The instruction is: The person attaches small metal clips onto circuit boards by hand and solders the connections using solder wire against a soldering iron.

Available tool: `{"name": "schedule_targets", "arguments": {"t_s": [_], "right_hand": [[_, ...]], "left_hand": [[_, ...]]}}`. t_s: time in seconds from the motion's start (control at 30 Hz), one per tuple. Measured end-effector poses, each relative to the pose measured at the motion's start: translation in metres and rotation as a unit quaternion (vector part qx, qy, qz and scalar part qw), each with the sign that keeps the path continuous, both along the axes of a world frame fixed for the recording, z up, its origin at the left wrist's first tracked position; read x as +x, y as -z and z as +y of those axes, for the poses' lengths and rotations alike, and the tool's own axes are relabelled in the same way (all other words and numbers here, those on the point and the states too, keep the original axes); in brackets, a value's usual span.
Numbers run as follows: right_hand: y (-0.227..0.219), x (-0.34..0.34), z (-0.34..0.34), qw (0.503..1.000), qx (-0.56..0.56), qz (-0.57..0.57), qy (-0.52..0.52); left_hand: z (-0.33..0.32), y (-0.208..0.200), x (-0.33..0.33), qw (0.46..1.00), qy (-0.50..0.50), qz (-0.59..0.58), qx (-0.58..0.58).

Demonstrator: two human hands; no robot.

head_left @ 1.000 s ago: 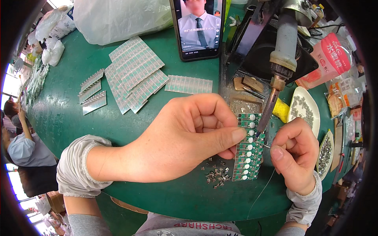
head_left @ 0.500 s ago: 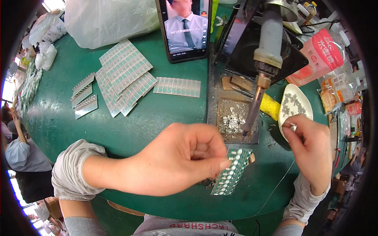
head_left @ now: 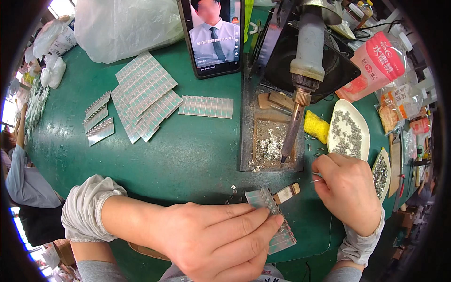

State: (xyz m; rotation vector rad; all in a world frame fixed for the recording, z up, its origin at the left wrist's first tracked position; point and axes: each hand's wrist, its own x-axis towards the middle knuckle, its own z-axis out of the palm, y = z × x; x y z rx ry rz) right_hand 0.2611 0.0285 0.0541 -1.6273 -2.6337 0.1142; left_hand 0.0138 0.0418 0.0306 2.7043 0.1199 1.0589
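Observation:
My left hand (head_left: 225,235) grips a small panel of circuit boards (head_left: 283,239) near the table's front edge. A row of metal pins runs along this panel, and my fingers cover part of it. My right hand (head_left: 350,190) is closed in a pinch on a thin silvery wire (head_left: 317,180), whose end pokes out past the fingertips. Ahead of both hands, a soldering iron (head_left: 307,61) is fixed with its tip down over a tray of solder scraps (head_left: 272,143). Beside my right hand lies a white dish (head_left: 336,134) of small metal pins.
Stacked circuit board panels (head_left: 145,89) lie at the left, near pinned pieces (head_left: 99,117) and a single panel (head_left: 206,106). A phone (head_left: 216,40) stands at the back. A yellow sponge (head_left: 315,127), a second dish (head_left: 381,174) and a pink-labelled bottle (head_left: 376,66) are on the right.
My left hand has come nearer and turned the panel from its green, white-dotted face to the silvery pinned side. My right hand has moved left and nearer, away from the white dish.

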Motion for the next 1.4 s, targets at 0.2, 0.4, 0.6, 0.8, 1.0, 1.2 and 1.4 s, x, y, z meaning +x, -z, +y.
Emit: {"name": "schedule_targets", "arguments": {"t_s": [0.2,0.4,0.6,0.8,1.0,1.2,1.4], "right_hand": [[-0.015,-0.015,0.002,0.912,-0.22,0.347,0.007],[-0.001,-0.016,-0.006,0.785,-0.375,0.488,0.068],[0.003,-0.015,-0.006,0.758,-0.408,0.502,0.081],[0.005,-0.015,-0.006,0.77,-0.39,0.5,0.07],[0.004,-0.02,-0.004,0.806,-0.335,0.486,0.037],[0.002,-0.018,-0.002,0.831,-0.315,0.457,0.018],[-0.004,-0.014,0.0,0.782,-0.36,0.504,0.076]], "left_hand": [[0.004,0.013,-0.003,0.992,-0.022,0.003,0.127],[0.007,0.007,0.001,0.991,-0.03,0.022,0.13],[0.006,0.006,0.003,0.994,-0.049,0.012,0.1],[0.002,0.017,-0.003,0.992,-0.058,-0.016,0.115],[0.001,0.016,-0.005,0.99,-0.064,-0.017,0.127],[0.007,0.008,-0.003,0.987,-0.041,0.024,0.156],[0.001,0.009,-0.005,0.992,-0.061,-0.004,0.111]]}}
